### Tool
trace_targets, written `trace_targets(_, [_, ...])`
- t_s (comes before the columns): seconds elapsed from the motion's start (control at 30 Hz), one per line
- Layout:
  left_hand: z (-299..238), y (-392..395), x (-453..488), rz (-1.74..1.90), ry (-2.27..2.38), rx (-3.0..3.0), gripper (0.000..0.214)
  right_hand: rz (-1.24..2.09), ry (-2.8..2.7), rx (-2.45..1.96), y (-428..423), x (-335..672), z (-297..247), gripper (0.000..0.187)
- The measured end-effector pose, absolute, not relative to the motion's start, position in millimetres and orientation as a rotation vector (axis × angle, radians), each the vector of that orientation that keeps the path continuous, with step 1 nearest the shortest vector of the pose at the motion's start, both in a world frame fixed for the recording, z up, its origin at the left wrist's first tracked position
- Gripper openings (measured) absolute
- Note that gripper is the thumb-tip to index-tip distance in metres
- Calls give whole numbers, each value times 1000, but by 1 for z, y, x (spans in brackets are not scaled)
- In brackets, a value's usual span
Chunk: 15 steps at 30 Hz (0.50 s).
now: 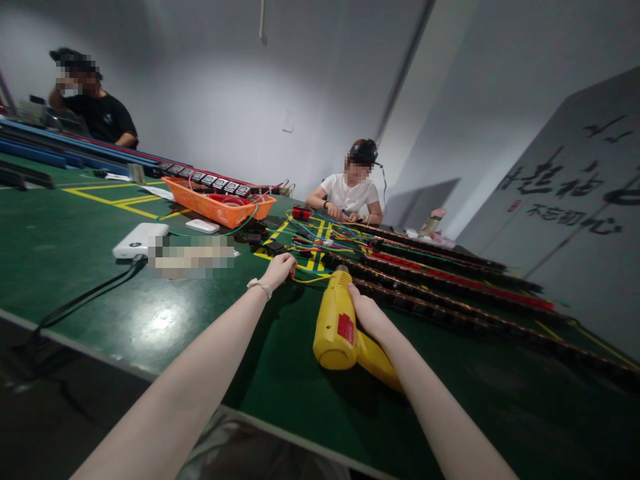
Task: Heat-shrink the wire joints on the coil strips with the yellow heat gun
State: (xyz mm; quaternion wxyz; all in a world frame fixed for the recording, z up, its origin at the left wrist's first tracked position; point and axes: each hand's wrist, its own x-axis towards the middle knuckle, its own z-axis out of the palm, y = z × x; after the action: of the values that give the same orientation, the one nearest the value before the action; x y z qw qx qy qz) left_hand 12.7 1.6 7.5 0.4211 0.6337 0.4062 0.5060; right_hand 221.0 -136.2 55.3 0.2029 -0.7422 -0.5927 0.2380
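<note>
My right hand (pixel 367 312) grips a yellow heat gun (pixel 336 323) with a red label, its nozzle pointing away from me toward a tangle of coloured wires (pixel 320 243) on the green table (pixel 100 267). My left hand (pixel 280 268) is closed, pinching a yellow wire (pixel 310 280) at the near end of that tangle; a bracelet sits on the wrist. Long dark power strips (pixel 450 280), some red, run from the wires toward the right.
An orange tray (pixel 220 208) stands at the back left beside a row of black socket modules (pixel 210 179). A white power bank (pixel 140 240) with a black cable lies to the left. One person in white sits opposite; another in black sits far left.
</note>
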Motion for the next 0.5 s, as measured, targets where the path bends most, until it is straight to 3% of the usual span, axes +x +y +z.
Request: trace_targets(0.5, [3,7,14,1239,1056,1635,17,671,-1753,-2079,-146,199,57,74])
